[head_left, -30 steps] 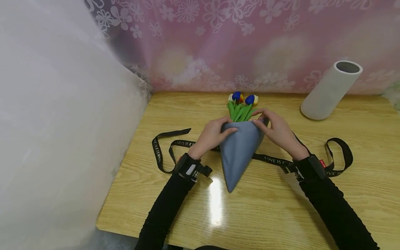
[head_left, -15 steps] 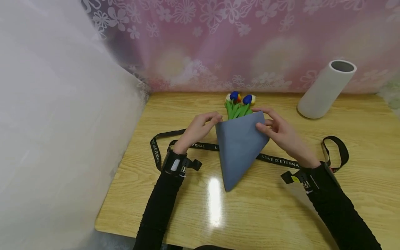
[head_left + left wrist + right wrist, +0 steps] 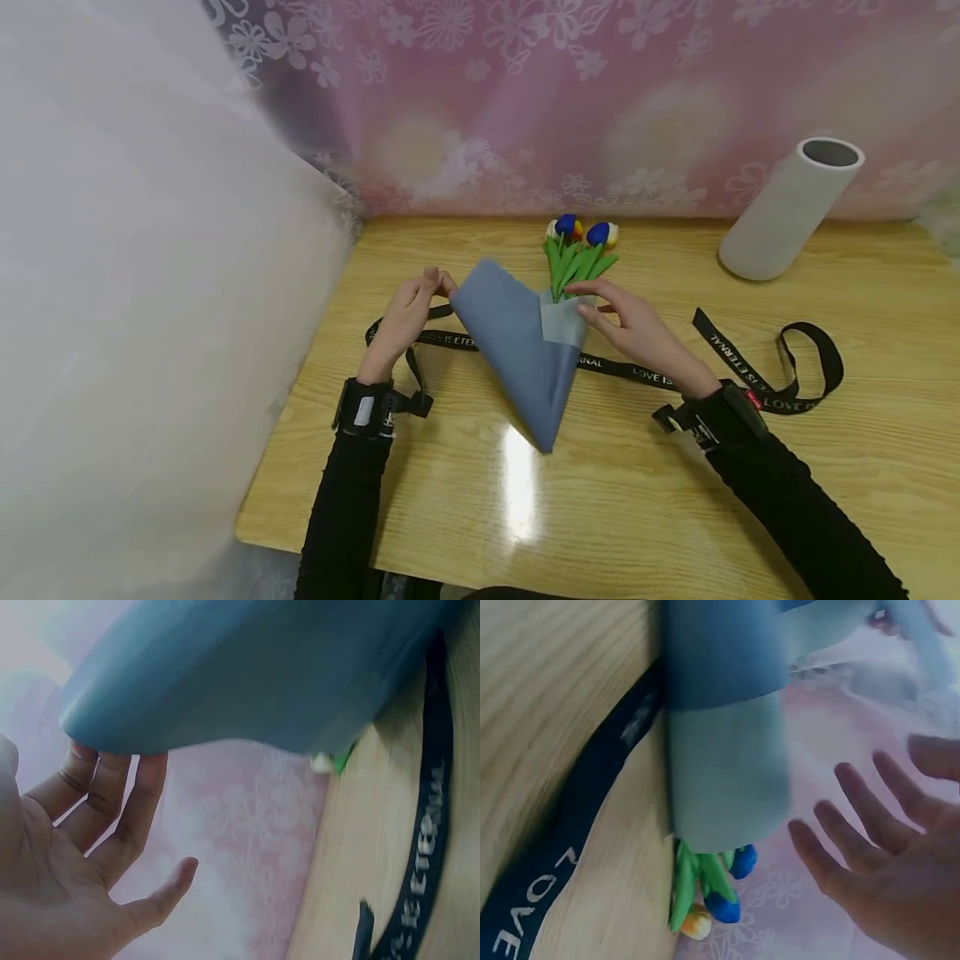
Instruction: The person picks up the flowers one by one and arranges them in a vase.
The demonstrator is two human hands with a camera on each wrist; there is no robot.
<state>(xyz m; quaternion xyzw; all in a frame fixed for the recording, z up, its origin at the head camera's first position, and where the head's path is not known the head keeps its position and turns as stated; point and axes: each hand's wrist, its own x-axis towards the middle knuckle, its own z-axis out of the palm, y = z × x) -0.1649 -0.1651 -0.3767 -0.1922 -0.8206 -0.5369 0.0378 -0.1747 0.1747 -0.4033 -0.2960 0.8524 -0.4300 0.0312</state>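
Note:
A blue-grey sheet of wrapping paper (image 3: 510, 350), folded to a point toward me, wraps the stems of artificial tulips (image 3: 581, 242) in blue, white and yellow. Its left flap stands raised, and a paler inner side (image 3: 562, 321) shows at the right. My left hand (image 3: 401, 321) is at the flap's upper left corner; in the left wrist view its fingers (image 3: 112, 791) reach straight to the paper's edge, thumb apart. Beside the paler part, my right hand (image 3: 637, 329) hovers with fingers spread, and the right wrist view shows a gap between its fingertips and the paper (image 3: 727, 772).
Beneath the paper a black ribbon (image 3: 652, 377) with white lettering runs across the wooden table (image 3: 622, 500), looping at the right. A tall white vase (image 3: 791, 212) stands at the back right. A pink floral curtain (image 3: 465, 108) hangs behind, with a white sheet (image 3: 150, 292) at the left.
The left hand has moved left to the raised left flap. The paper, which had covered the front of the stems, now lies opened leftward, showing its paler inside. The right hand has shifted slightly left.

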